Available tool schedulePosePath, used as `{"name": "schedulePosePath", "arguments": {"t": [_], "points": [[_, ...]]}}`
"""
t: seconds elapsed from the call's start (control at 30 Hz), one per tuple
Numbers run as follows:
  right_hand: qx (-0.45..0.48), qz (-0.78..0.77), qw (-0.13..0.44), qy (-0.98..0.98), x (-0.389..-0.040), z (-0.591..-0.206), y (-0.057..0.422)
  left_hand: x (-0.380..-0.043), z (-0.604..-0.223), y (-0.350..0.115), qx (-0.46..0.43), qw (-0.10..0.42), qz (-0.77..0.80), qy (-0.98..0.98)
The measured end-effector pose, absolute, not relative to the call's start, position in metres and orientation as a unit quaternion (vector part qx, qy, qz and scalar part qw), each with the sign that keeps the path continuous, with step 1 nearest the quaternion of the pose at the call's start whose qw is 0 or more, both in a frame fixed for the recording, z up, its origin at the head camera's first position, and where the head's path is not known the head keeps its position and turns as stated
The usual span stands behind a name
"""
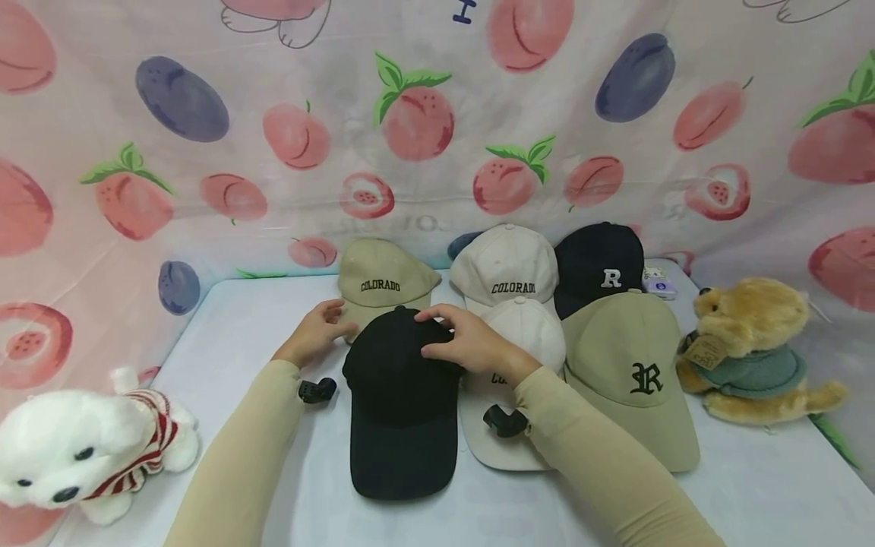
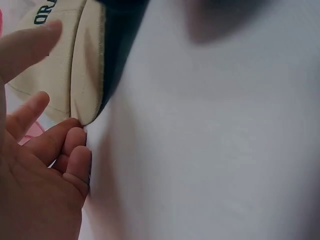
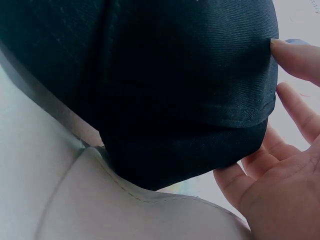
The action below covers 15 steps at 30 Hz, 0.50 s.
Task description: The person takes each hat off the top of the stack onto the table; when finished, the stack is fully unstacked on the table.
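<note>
A plain black baseball cap (image 1: 403, 448) lies with its brim toward me. My right hand (image 1: 478, 346) holds its crown, thumb and fingers curved at the upper right side. The right wrist view has the thumb and fingertips against the edge of the dark crown (image 3: 190, 65). Left of the black cap, my left hand (image 1: 316, 333) is at the side of a tan COLORADO cap (image 1: 376, 267). In the left wrist view, thumb and index are spread while the other fingers bend by the tan cap's brim (image 2: 89, 75). The black cap hides part of that brim.
Two off-white COLORADO caps (image 1: 504, 262) overlap right of the black cap. Beside them are a black R cap (image 1: 600, 262) and a khaki R cap (image 1: 625, 357). A white plush dog (image 1: 55, 433) sits left, a brown plush toy (image 1: 759, 327) right. A fruit-print curtain (image 1: 424, 197) hangs behind.
</note>
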State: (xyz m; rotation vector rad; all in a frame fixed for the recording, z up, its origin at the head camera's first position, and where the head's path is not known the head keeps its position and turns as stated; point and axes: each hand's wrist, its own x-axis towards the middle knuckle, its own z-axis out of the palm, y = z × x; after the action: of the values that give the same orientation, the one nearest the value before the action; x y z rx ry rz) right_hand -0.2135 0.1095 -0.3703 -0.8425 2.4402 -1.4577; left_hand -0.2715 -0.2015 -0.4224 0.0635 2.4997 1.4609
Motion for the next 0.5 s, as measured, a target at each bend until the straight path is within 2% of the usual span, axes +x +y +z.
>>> {"name": "schedulePosePath", "arguments": {"t": [0.5], "points": [[-0.272, -0.487, 0.095, 0.825, -0.211, -0.369, 0.11, -0.285, -0.42, -0.189, 0.04, 0.157, 0.493, 0.855]]}}
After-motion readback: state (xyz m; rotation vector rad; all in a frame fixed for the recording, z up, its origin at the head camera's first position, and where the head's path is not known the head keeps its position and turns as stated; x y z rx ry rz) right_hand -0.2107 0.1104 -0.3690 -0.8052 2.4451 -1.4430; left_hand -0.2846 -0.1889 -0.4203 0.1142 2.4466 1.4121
